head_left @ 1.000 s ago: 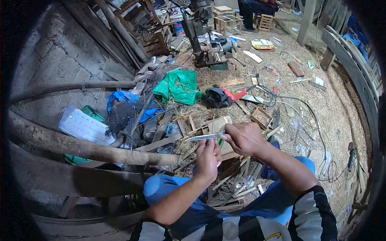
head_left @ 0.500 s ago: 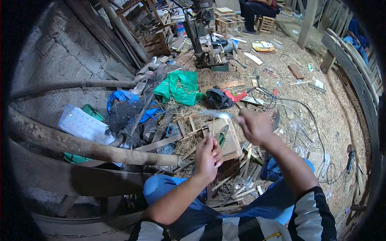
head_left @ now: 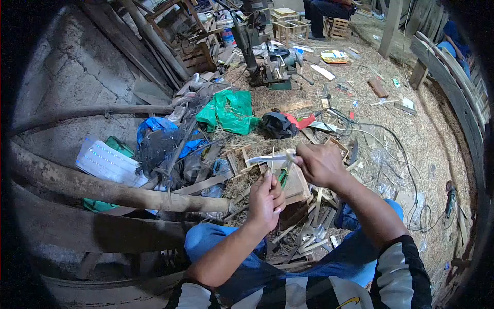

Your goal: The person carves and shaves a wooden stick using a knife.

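Right hand: clenched on knife, pointing left. Left hand: pinching stick, upright, across the knife. Beyond: pliers on board; green plastic.

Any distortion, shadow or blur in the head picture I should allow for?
Head view: black rounded corners, and a rail at right looks bowed, likely lens distortion; head view: shadow darkens the plank at lower left; head view: the knife partly blends into the pale board behind, but left hand and right hand look fairly sharp.
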### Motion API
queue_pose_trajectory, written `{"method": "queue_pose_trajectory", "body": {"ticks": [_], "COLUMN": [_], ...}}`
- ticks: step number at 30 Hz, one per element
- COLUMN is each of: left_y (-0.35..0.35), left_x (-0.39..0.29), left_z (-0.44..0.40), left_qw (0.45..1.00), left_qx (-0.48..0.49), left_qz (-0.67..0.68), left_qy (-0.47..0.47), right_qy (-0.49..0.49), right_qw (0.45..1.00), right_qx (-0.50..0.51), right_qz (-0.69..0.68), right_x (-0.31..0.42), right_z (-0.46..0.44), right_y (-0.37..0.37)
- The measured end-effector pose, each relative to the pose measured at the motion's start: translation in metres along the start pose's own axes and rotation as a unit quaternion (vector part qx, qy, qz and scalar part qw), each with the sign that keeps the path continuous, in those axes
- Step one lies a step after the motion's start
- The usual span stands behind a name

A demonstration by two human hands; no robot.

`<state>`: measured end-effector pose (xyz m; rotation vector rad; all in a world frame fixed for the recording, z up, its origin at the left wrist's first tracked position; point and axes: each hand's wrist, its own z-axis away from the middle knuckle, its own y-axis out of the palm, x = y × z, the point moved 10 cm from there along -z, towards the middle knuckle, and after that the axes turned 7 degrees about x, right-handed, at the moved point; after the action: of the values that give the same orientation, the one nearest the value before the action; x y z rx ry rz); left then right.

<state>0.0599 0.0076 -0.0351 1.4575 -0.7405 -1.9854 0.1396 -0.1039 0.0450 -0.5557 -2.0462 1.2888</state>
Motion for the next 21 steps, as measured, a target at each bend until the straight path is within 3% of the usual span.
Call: {"method": "queue_pose_trajectory", "body": {"ticks": [3, 8, 9, 10, 12, 13, 15, 17, 18, 21], "left_y": [-0.003, 0.002, -0.013, -0.026, -0.029, -0.025, -0.017, -0.012, -0.012, -0.011], "left_x": [-0.002, 0.005, 0.000, -0.008, -0.014, -0.016, -0.025, -0.046, -0.053, -0.065], "left_z": [0.000, 0.005, 0.002, 0.002, -0.001, -0.004, -0.006, -0.006, -0.005, -0.001], "left_qw": [1.000, 0.999, 0.997, 0.985, 0.990, 0.994, 0.993, 0.979, 0.971, 0.947], "left_qx": [-0.002, 0.034, -0.030, -0.095, -0.077, -0.057, -0.068, -0.073, -0.071, -0.094], "left_qz": [0.012, 0.005, -0.064, -0.134, -0.106, -0.078, -0.071, -0.110, -0.122, -0.181], "left_qy": [0.001, -0.009, 0.024, 0.055, 0.049, 0.045, 0.066, 0.155, 0.194, 0.247], "right_qy": [0.024, 0.160, 0.158, 0.161, 0.142, 0.106, 0.130, 0.175, 0.197, 0.215], "right_qw": [0.999, 0.987, 0.987, 0.981, 0.925, 0.898, 0.831, 0.748, 0.675, 0.663], "right_qx": [0.001, -0.004, -0.002, -0.022, -0.059, -0.043, 0.002, 0.042, 0.055, 0.015], "right_qz": [0.034, 0.009, 0.011, -0.110, -0.348, -0.425, -0.541, -0.639, -0.709, -0.717], "right_x": [-0.013, -0.057, -0.055, -0.056, -0.049, -0.032, -0.008, 0.013, 0.022, 0.024], "right_z": [-0.003, -0.007, -0.007, -0.004, 0.007, 0.005, 0.015, 0.024, 0.028, 0.028], "right_y": [0.000, -0.018, -0.015, -0.009, 0.015, 0.021, 0.048, 0.064, 0.078, 0.070]}}
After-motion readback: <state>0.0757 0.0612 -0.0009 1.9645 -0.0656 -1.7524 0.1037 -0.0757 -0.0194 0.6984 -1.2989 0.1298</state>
